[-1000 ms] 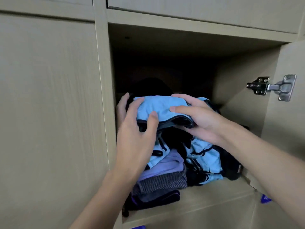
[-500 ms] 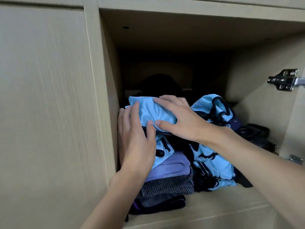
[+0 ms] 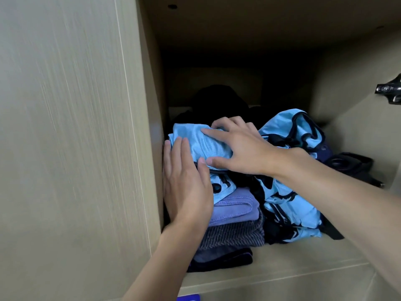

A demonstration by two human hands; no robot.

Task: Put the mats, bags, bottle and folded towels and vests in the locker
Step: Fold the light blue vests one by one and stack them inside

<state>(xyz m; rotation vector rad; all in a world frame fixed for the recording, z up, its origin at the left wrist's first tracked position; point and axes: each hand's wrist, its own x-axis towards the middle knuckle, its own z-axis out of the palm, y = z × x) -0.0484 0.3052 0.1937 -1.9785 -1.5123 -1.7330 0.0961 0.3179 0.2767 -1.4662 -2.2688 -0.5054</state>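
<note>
Inside the open light wood-grain locker compartment [image 3: 293, 263], a folded light-blue mesh vest with dark trim [image 3: 195, 142] lies on top of a stack of folded cloth against the left wall, at about nine o'clock within the opening. The left hand [image 3: 186, 192] lies flat with its fingers straight and close together, pressed against the stack's left front side, its thumb touching the vest's dark front edge. The right hand [image 3: 240, 148] rests palm down on the vest with fingers spread wide and its thumb along the front edge; neither hand grips anything. Below the vest sit a folded purple towel [image 3: 234, 208], then a folded grey striped towel [image 3: 234, 235], then a dark folded cloth with purple edging [image 3: 223, 259] on the shelf floor. Just beside the stack, at three o'clock from it, slumps a crumpled light-blue and black fabric bundle [image 3: 288, 205], touching the towels. At twelve o'clock from the stack, deep in shadow, stands a black rounded shape [image 3: 217, 98], too dark to identify. A black strapped item [image 3: 351, 164] lies at the compartment's right, below a metal hinge [image 3: 390, 92].
</note>
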